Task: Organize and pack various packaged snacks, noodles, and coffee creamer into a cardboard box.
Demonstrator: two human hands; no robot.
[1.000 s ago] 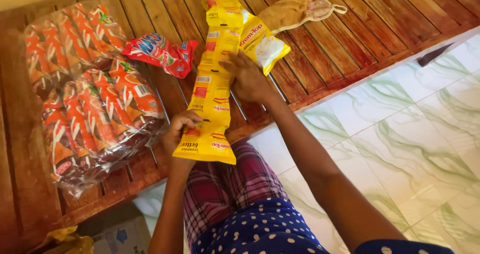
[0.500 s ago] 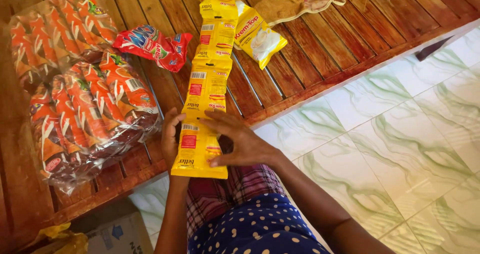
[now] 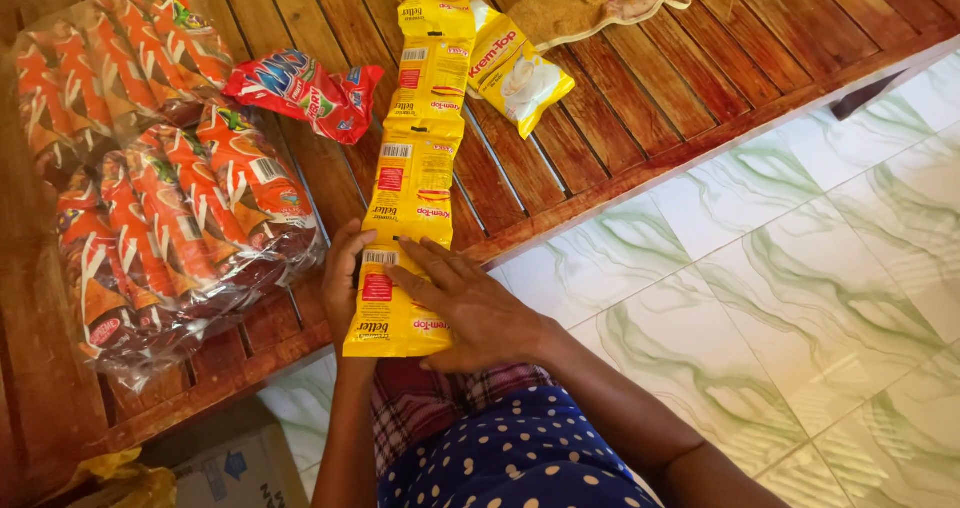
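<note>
Head cam looking straight down at a slatted wooden bench (image 3: 640, 98) that fills the upper part of the frame, with green-veined white floor tiles (image 3: 800, 298) at lower right.

Biggest thing on the left is a clear plastic bag (image 3: 150, 178) stuffed with orange and red snack packets, all lined up side by side in rows, so it's basically a bulk pack. It lies flat on the slats at middle left. Just right of its top end sits a single red snack packet (image 3: 300, 93) with blue and yellow print, lying loose.

Down the centre runs a long strip of yellow sachets (image 3: 415, 168), joined end to end, each one with a red patch and a small barcode. The strip goes from the top edge down to the bench's near edge and hangs over onto the person's lap. Beside its upper part, one more yellow and white sachet (image 3: 520, 73) lies tilted off to the right, and a tan cloth pouch (image 3: 590, 3) sits at top centre-right.

Left hand (image 3: 340, 283) grips the left edge of the bottom sachet, fingers curled around it. Right hand (image 3: 475, 308) lies flat on top of that same sachet, fingers together and stretched out, pressing it down.

Bottom left corner shows a cardboard box (image 3: 235, 473) on the floor.
</note>
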